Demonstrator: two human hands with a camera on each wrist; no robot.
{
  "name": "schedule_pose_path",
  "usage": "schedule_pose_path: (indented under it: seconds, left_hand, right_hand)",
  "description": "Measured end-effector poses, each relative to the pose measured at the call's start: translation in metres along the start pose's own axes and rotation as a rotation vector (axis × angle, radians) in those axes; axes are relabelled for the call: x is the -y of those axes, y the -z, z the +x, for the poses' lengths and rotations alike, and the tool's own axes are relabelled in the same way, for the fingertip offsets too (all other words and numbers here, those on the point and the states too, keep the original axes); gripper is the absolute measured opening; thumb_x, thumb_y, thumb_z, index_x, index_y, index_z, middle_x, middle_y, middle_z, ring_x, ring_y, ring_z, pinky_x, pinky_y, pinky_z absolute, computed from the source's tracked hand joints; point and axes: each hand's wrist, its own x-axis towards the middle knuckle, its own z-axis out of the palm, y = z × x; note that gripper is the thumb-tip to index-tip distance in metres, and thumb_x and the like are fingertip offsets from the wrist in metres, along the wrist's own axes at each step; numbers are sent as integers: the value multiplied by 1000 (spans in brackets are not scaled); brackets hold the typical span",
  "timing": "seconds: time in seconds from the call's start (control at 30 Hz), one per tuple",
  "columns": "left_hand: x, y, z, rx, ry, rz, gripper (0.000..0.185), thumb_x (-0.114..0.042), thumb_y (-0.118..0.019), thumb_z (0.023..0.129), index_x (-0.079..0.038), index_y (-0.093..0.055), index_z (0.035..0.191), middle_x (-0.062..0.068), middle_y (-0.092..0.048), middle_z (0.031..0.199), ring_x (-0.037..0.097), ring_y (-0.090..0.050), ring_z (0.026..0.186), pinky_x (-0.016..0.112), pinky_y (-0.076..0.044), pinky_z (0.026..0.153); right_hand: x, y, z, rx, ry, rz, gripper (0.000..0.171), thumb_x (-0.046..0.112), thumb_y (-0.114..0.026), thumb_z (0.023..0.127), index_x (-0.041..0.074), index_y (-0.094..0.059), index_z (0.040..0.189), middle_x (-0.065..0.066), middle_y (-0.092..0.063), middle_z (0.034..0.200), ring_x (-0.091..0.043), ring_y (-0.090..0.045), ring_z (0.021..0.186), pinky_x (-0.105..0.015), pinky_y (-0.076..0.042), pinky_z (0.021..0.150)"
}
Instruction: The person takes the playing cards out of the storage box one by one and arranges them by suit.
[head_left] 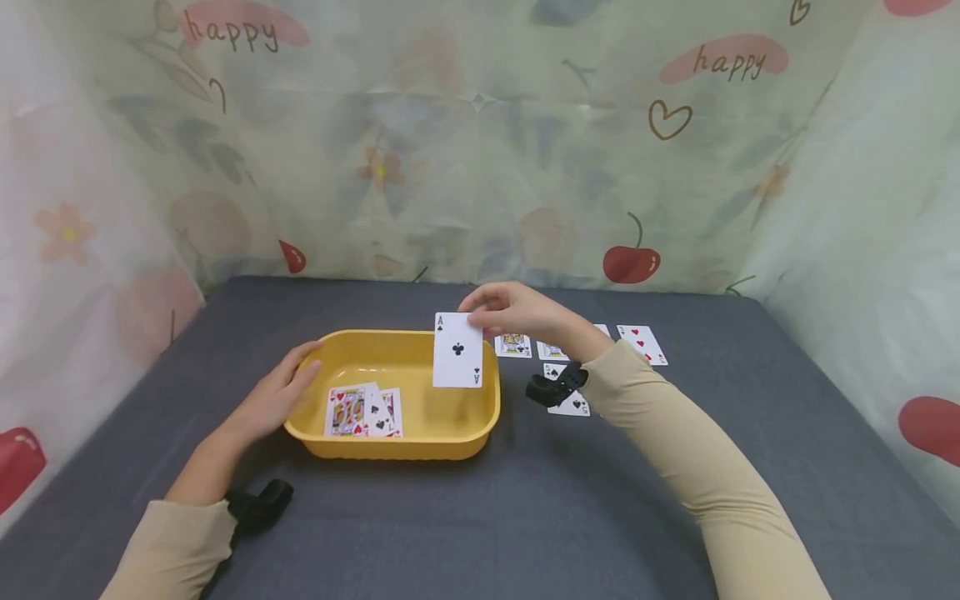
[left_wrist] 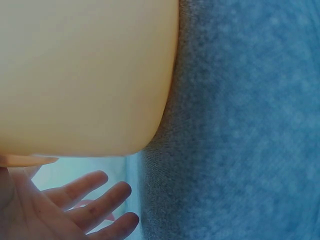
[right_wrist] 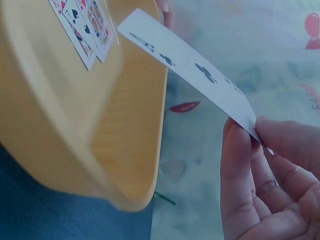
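My right hand (head_left: 517, 310) pinches an ace of clubs (head_left: 457, 350) by its upper right corner, between thumb and fingers. The card hangs face toward me over the right part of a yellow plastic tub (head_left: 397, 450). At the tub's left end my left hand (head_left: 279, 392) holds the rim, thumb over the inner side. In the left wrist view the other fingers (left_wrist: 102, 202) stretch out spread beside the tub's outer wall. Inside the tub lie a king of hearts (head_left: 347, 410) and a spade card (head_left: 379, 412) overlapping another face card (head_left: 395, 404).
On the dark grey table (head_left: 480, 533), right of the tub, face-up cards lie in a row: a face card (head_left: 513, 345), another partly behind the right arm, and a hearts card (head_left: 642, 344). A five of spades (head_left: 573, 405) lies nearer. Patterned curtains (head_left: 480, 167) enclose the table.
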Motion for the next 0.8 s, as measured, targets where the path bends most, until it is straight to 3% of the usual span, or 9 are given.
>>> schedule_pose_path:
  seconds: [0.17, 0.4, 0.53, 0.8]
  left_hand:
    - [0, 0, 0, -2, -3, -5, 61, -44, -29, 101, -7, -17, 148, 26, -19, 151, 46, -24, 136, 62, -24, 106]
    - [0, 0, 0, 3, 1, -4, 61, -45, -28, 101, -8, -17, 148, 27, -19, 151, 46, -25, 135, 62, -25, 105]
    - [0, 0, -1, 6, 1, -6, 61, -45, -28, 101, -8, -16, 148, 27, -18, 151, 46, -24, 135, 62, -26, 105]
    - [0, 0, -1, 3, -4, -5, 61, -44, -28, 101, -8, -16, 148, 27, -19, 151, 45, -26, 134, 61, -26, 104]
  right_hand:
    - [-9, 7, -8, -25, -14, 20, 26, 18, -59, 92, 8, -59, 116, -7, -66, 106, -16, -62, 89, -31, -52, 81]
    - [-25, 20, -21, -87, -53, 10, 28, 22, -60, 91, 10, -58, 116, -5, -65, 100, -20, -61, 89, -35, -49, 90]
    - [-34, 27, -28, -134, -87, 15, 31, 25, -60, 91, 11, -57, 118, -5, -64, 104, -20, -60, 95, -39, -46, 97]
    - [-53, 38, -39, -226, -100, 42, 33, 22, -58, 92, 7, -55, 122, -12, -63, 114, -17, -61, 98, -41, -47, 98]
